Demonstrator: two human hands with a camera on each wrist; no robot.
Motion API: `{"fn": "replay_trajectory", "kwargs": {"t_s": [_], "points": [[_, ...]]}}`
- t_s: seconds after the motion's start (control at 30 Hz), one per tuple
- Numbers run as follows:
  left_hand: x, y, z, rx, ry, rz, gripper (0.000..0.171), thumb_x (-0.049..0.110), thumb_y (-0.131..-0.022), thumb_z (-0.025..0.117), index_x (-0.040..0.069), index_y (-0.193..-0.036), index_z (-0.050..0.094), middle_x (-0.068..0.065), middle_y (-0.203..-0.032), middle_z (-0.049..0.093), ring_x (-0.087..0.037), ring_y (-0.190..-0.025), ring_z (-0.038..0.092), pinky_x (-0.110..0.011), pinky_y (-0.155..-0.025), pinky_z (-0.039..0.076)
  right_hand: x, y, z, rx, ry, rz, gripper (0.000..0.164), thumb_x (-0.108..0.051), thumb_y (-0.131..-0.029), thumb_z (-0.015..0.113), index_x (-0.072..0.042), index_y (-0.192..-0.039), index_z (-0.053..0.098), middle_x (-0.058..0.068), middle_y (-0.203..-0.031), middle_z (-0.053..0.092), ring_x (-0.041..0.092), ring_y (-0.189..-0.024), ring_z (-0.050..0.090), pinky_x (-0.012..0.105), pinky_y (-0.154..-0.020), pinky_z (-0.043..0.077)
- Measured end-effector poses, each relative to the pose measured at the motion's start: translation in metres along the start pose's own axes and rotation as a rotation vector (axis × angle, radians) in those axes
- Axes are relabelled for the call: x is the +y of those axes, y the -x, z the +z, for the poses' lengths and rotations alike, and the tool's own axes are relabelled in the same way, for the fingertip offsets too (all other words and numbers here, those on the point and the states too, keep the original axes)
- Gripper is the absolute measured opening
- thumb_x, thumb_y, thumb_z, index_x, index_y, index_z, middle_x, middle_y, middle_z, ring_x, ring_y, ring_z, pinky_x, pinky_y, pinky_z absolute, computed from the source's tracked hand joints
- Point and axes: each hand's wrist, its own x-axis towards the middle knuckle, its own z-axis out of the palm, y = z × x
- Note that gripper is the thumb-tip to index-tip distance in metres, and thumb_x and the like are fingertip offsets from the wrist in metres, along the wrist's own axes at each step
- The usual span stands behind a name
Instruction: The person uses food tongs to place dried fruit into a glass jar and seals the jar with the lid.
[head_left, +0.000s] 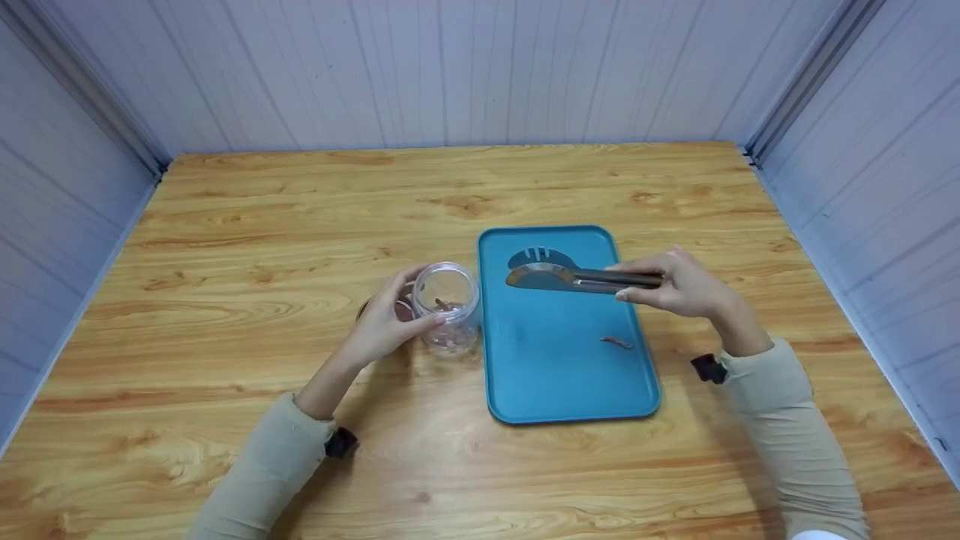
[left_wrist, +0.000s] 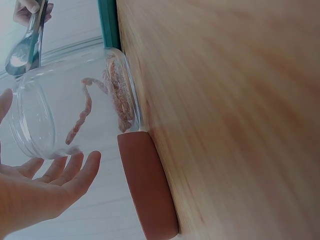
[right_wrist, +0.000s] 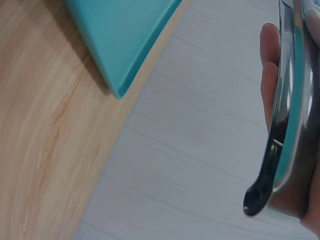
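My left hand (head_left: 384,326) holds a clear jar (head_left: 454,337) near its top, thumb on one side and fingers on the other. The jar stands upright and uncapped on the table beside the tray. Inside, several reddish-brown dried strips (left_wrist: 119,95) lie at the bottom, and one leans up the wall. With my right hand (head_left: 679,285) I grip metal tongs (head_left: 544,276) by the handles, held over the tray. Their ends are apart with nothing between them. One thin brown strip (head_left: 616,343) lies on the blue tray (head_left: 555,390), toward its right side.
A round reddish-brown lid (left_wrist: 147,185) lies on the wooden table (head_left: 300,217), just left of the jar and partly hidden by my left hand in the head view. Pale panel walls (head_left: 480,75) enclose the table at the back and both sides.
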Motion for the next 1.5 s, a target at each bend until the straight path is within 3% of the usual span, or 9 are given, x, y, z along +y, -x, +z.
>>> {"fn": "replay_trajectory", "kwargs": {"t_s": [0.17, 0.37, 0.5, 0.63, 0.83, 0.97, 1.03, 1.2, 1.5], "points": [[-0.002, 0.0, 0.0, 0.004, -0.007, 0.0, 0.065, 0.006, -0.075, 0.069, -0.005, -0.129, 0.035, -0.02, -0.114, 0.046, -0.035, -0.095, 0.046, -0.034, -0.076, 0.04, 0.005, 0.012, -0.002, -0.012, 0.009, 0.044, 0.026, 0.001, -0.079, 0.063, 0.007, -0.105, 0.061, 0.001, -0.066, 0.06, 0.002, -0.041, 0.028, 0.021, -0.039, 0.029], [-0.016, -0.004, 0.002, 0.007, 0.019, 0.018, 0.067, 0.009, -0.075, 0.071, -0.004, -0.13, 0.035, -0.021, -0.116, 0.045, -0.037, -0.098, 0.045, -0.043, -0.08, 0.039, 0.012, 0.03, 0.0, -0.032, -0.03, 0.137, 0.027, -0.004, -0.081, 0.062, 0.003, -0.108, 0.061, 0.005, -0.079, 0.064, 0.003, -0.042, 0.034, 0.022, -0.04, 0.033], [-0.033, -0.008, 0.003, 0.011, 0.013, 0.014, 0.069, 0.016, -0.074, 0.072, 0.001, -0.131, 0.036, -0.018, -0.117, 0.045, -0.035, -0.098, 0.046, -0.045, -0.08, 0.038, 0.019, 0.042, 0.003, -0.029, -0.012, 0.135, 0.027, -0.004, -0.08, 0.063, 0.002, -0.107, 0.062, 0.004, -0.079, 0.064, 0.003, -0.042, 0.036, 0.02, -0.04, 0.033], [-0.038, -0.009, 0.003, 0.015, 0.008, 0.022, 0.069, 0.021, -0.074, 0.072, 0.003, -0.13, 0.037, -0.019, -0.118, 0.045, -0.035, -0.099, 0.046, -0.043, -0.08, 0.039, 0.024, 0.051, 0.004, -0.029, 0.002, 0.131, 0.027, -0.002, -0.079, 0.065, 0.004, -0.105, 0.062, 0.004, -0.076, 0.064, 0.003, -0.043, 0.036, 0.019, -0.039, 0.032], [-0.038, -0.01, 0.002, 0.014, 0.021, 0.027, 0.069, 0.021, -0.073, 0.073, 0.004, -0.13, 0.038, -0.018, -0.116, 0.046, -0.035, -0.098, 0.046, -0.042, -0.08, 0.039, 0.027, 0.063, 0.004, -0.051, 0.006, 0.168, 0.029, -0.003, -0.078, 0.065, 0.007, -0.106, 0.06, 0.008, -0.078, 0.064, 0.01, -0.047, 0.046, 0.023, -0.043, 0.039], [-0.018, -0.005, 0.002, 0.011, 0.028, 0.008, 0.067, 0.012, -0.074, 0.072, -0.001, -0.129, 0.037, -0.018, -0.115, 0.047, -0.036, -0.097, 0.046, -0.043, -0.08, 0.039, 0.03, 0.073, 0.003, -0.071, -0.041, 0.214, 0.03, -0.003, -0.08, 0.063, 0.009, -0.107, 0.058, 0.011, -0.081, 0.064, 0.02, -0.057, 0.056, 0.026, -0.049, 0.045], [-0.018, -0.005, 0.002, 0.012, 0.033, -0.003, 0.068, 0.01, -0.074, 0.072, -0.002, -0.13, 0.036, -0.02, -0.115, 0.046, -0.037, -0.098, 0.045, -0.045, -0.081, 0.038, 0.04, 0.081, 0.004, -0.069, -0.056, 0.223, 0.03, -0.003, -0.081, 0.063, 0.008, -0.108, 0.058, 0.011, -0.082, 0.064, 0.021, -0.057, 0.057, 0.026, -0.048, 0.045], [-0.037, -0.01, 0.003, 0.012, 0.02, 0.008, 0.07, 0.016, -0.073, 0.073, 0.003, -0.131, 0.036, -0.019, -0.117, 0.046, -0.035, -0.099, 0.046, -0.045, -0.081, 0.038, 0.064, 0.101, 0.005, -0.057, -0.035, 0.224, 0.031, -0.01, -0.08, 0.065, 0.003, -0.108, 0.059, 0.003, -0.078, 0.064, 0.013, -0.054, 0.054, 0.024, -0.045, 0.043], [-0.04, -0.01, 0.003, 0.002, 0.023, 0.023, 0.069, 0.021, -0.073, 0.073, 0.006, -0.131, 0.037, -0.016, -0.117, 0.043, -0.031, -0.094, 0.046, -0.046, -0.077, 0.04, 0.063, 0.12, 0.0, -0.023, 0.034, 0.221, 0.032, -0.01, -0.077, 0.068, 0.0, -0.106, 0.062, -0.001, -0.072, 0.062, 0.008, -0.052, 0.05, 0.021, -0.043, 0.041]]}}
